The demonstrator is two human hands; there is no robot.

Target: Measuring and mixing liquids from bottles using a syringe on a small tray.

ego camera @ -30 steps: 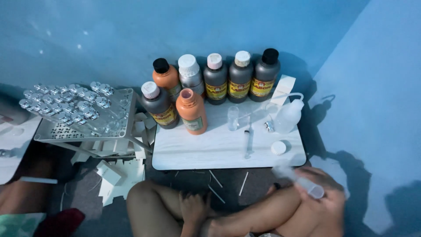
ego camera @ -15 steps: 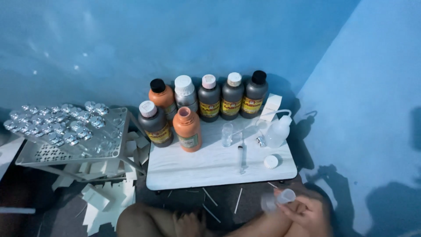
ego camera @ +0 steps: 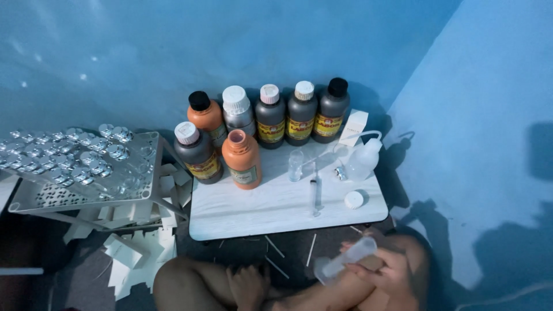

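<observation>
Head view: our right hand (ego camera: 391, 270) has its fingers closed round a clear plastic vial (ego camera: 345, 260) over the lap; left hand unseen. It looks light, slick, squeezable, so hold mid-barrel. Beyond, syringe (ego camera: 314, 193) on desk (ego camera: 259, 213).

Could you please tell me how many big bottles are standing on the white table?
7. Five in the back row: orange, silver, and three dark. Two in front: dark and uncapped orange. None seem hidden.

The small translucent plastic cylinder (ego camera: 345, 259) looked smooth and matt; the low white table (ego camera: 271, 210) showed faint wood grain; the perforated metal tray (ego camera: 147, 187) gleamed dully.
</observation>
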